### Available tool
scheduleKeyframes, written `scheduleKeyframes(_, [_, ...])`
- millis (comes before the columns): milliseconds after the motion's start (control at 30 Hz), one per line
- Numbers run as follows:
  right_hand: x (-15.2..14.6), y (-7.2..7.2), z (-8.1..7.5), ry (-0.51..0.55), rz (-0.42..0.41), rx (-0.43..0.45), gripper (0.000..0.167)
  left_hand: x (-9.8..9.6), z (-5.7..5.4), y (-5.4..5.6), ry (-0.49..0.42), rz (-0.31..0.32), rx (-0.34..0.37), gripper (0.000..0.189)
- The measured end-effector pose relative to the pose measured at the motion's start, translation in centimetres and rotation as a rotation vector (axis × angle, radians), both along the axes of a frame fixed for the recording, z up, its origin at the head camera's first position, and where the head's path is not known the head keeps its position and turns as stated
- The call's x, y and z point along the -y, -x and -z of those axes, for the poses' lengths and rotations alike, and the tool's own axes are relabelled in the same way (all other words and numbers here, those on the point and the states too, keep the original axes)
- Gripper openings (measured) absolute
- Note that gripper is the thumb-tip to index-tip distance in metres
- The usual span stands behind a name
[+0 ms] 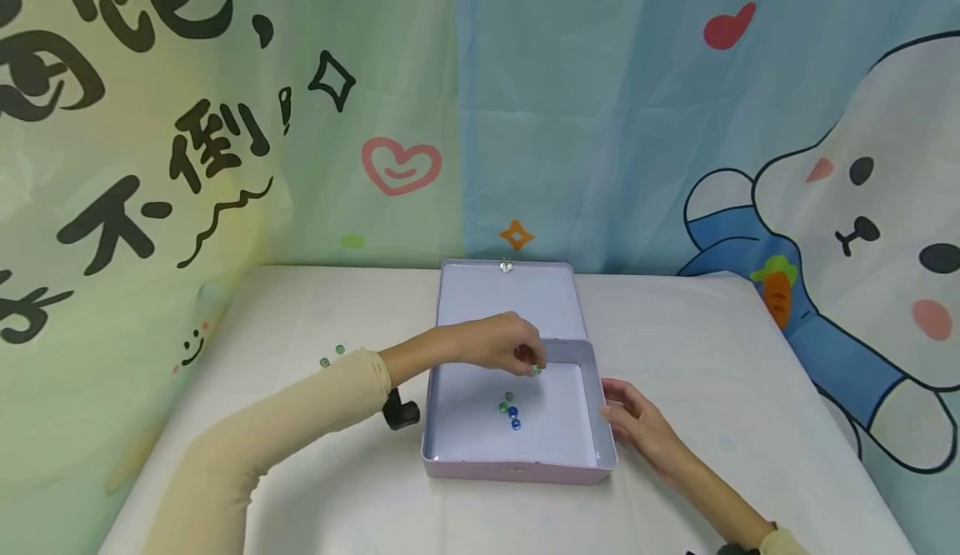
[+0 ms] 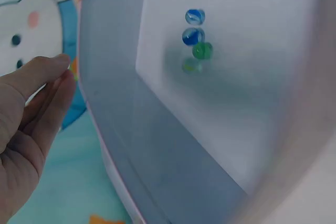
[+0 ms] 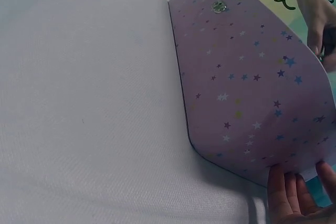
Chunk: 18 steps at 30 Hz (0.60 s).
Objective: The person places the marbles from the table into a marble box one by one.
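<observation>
My left hand [image 1: 498, 342] is over the far part of an open tin box [image 1: 517, 472], pinching a clear green marble [image 1: 536, 369] between thumb and fingertips. Inside the box lie two blue marbles [image 2: 193, 36] and two green marbles [image 2: 202, 51], clustered together on the pale floor. My right hand [image 1: 637, 422] is at the box's right side, its fingertips [image 3: 277, 179] touching the outer wall. That wall is pink with small coloured stars in the right wrist view.
The box's lid [image 1: 510, 292] lies folded back behind it, with a metal clasp at its far edge. Two more green marbles [image 1: 340, 349] sit on the white tablecloth [image 1: 345, 488], left of the box beyond the left forearm. A printed curtain [image 1: 555, 122] hangs behind the table.
</observation>
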State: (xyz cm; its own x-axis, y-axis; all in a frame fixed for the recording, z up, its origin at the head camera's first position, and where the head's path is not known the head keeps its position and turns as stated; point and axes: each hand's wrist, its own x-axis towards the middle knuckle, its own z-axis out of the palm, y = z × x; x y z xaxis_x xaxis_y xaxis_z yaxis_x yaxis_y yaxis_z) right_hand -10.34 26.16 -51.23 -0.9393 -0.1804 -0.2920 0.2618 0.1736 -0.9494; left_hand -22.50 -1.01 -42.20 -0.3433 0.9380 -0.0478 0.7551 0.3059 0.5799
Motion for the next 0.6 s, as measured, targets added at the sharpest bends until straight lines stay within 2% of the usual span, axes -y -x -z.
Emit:
scheduleKeyframes(133, [-0.1,0.0,-0.1,0.007,-0.014,0.004,0.057,-2.9,0.6,0.1,0.087,0.059,-0.024,0.016])
scheduleKeyframes(267, [-0.1,0.1,-0.2,-0.002,-0.018,0.021,0.057,-5.0,1.9,-0.1,0.162,0.076,-0.028,0.016])
scheduleKeyframes(400, [-0.1,0.1,-0.1,-0.010,-0.009,0.023,0.057,-6.4,3.5,-0.6,0.212,0.108,-0.061,0.016])
scheduleKeyframes(500, [-0.2,0.0,-0.1,-0.005,-0.006,0.016,0.056,-7.1,4.3,-0.9,0.227,0.127,-0.079,0.014])
scheduleKeyframes(600, [-0.2,-0.1,0.0,0.005,-0.007,0.010,0.056,-7.6,4.8,-1.1,0.234,0.131,-0.062,0.012])
